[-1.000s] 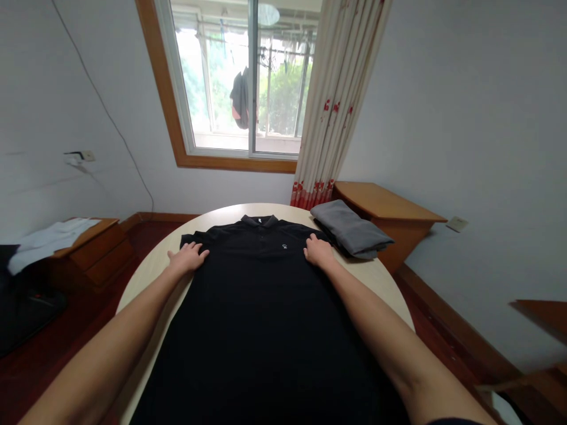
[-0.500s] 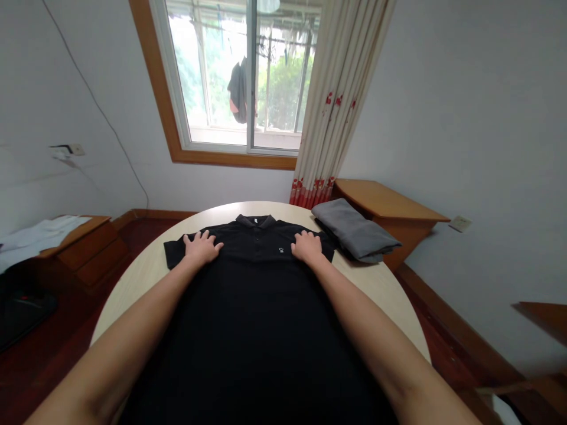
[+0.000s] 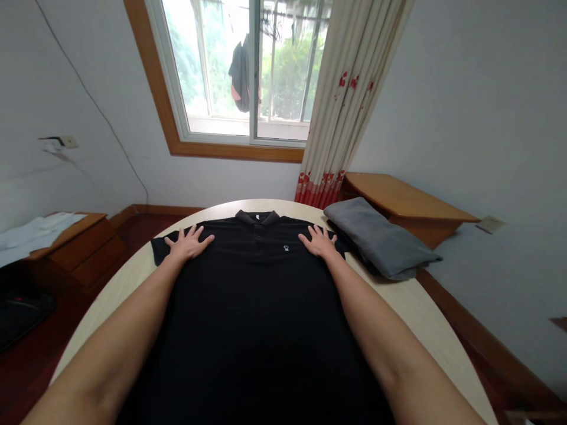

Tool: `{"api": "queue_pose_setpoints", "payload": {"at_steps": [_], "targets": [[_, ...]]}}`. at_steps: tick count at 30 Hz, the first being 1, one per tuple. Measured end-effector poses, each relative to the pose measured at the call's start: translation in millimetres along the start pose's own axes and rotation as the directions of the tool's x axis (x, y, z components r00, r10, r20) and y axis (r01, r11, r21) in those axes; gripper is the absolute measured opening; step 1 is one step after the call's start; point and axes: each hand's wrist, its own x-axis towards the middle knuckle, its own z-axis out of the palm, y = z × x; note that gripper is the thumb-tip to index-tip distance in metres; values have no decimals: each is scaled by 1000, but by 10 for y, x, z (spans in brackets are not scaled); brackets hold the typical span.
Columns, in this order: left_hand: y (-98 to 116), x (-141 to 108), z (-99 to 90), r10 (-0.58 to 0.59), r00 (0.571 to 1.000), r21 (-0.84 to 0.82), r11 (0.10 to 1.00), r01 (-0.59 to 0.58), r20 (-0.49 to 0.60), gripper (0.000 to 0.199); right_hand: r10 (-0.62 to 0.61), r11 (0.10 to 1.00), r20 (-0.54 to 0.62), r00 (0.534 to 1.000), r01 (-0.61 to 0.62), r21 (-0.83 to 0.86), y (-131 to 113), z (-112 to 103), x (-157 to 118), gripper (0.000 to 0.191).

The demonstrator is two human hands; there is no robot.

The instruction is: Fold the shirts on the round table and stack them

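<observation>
Left hand (image 3: 188,243) and right hand (image 3: 318,241) — two in all — shifted outward since earlier frame, toward two sleeves (image 3: 162,252) of one black polo shirt (image 3: 261,307). Shirt laid flat, front up, on one round table (image 3: 427,323), one collar (image 3: 257,219) at far end. Both hands laid palm-down on shirt — fingers spread wide. One folded grey cloth (image 3: 378,236) placed just right of shirt; one wooden desk (image 3: 407,198) seen beyond shirt, to right; one window (image 3: 287,71), one curtain (image 3: 349,100) seen beyond collar.
</observation>
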Motion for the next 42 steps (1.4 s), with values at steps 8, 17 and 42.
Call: {"api": "queue_pose_setpoints", "payload": {"at_steps": [8, 17, 42], "targets": [[693, -58, -26, 56, 994, 99, 994, -46, -94, 69, -63, 996, -83, 995, 57, -72, -714, -6, -51, 66], [688, 71, 155, 197, 980, 43, 980, -195, -27, 72, -184, 983, -52, 982, 184, 3, -644, 115, -74, 70], [660, -1744, 251, 248, 969, 31, 968, -248, -19, 68, -141, 989, -20, 990, 142, 36, -541, 148, -1689, 63]]}}
